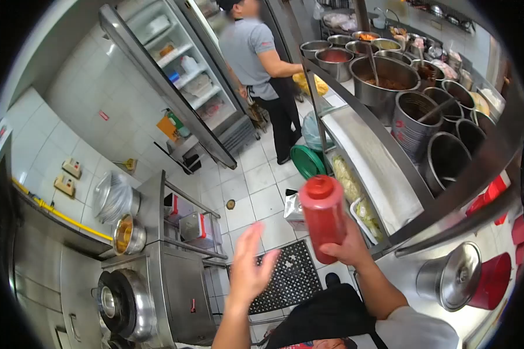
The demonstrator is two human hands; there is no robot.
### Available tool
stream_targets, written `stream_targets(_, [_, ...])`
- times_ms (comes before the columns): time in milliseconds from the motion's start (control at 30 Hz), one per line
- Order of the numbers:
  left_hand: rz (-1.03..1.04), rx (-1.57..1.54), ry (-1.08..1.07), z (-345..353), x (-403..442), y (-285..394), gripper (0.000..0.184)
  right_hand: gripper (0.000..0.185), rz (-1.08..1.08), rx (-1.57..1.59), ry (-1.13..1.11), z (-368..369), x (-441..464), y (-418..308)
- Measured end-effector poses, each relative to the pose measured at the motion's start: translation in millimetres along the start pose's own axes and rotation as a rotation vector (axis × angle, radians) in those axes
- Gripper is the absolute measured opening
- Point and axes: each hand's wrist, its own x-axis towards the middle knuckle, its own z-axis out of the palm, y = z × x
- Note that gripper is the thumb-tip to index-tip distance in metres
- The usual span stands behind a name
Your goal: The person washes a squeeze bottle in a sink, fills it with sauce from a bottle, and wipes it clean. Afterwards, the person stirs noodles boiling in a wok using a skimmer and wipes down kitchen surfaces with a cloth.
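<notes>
In the head view my right hand [344, 239] is wrapped round the lower part of a red squeeze bottle [321, 210] with a red cap. The bottle stands nearly upright in the air in front of my body. To the left of it my left hand [251, 264] is raised with its fingers stretched out and the thumb apart; nothing is in it. A gap separates that hand from the bottle. Below both hands lies a black rubber mat [282, 276] with holes, on the tiled floor.
On the right, a steel counter [372, 154] bears several pots, including a large pot [384, 81]. Another person [256, 58] stands by the open fridge door [169, 87]. A lidded pot [448, 276] is at lower right. At left are a steel cabinet [186, 291] and a metal bowl [129, 235].
</notes>
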Motion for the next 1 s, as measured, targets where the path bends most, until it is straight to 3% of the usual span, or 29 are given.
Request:
stream_targets(233, [-0.568, 0.010, 0.450, -64, -43, -137, 0.042, 0.083, 0.078, 0.040, -0.225, 53, 119, 47])
stream_targets(367, [-0.650, -0.051, 0.577, -81, -26, -218, 0.040, 0.077, 0.125, -0.032, -0.270, 77, 182, 90])
stream_targets(633, [-0.501, -0.095, 0.416, -107, 147, -393, 0.040, 0.091, 0.100, -0.219, -0.047, 90, 306, 149])
stream_targets(867, [-0.184, -0.002, 0.242, -142, 376, -432, 0.047, 0.094, 0.164, -0.204, 0.302, 70, 331, 155])
stream_targets(1000, [0.057, -0.038, 0.499, -150, 499, -449, 0.053, 0.099, 0.200, -0.210, 0.513, 56, 337, 174])
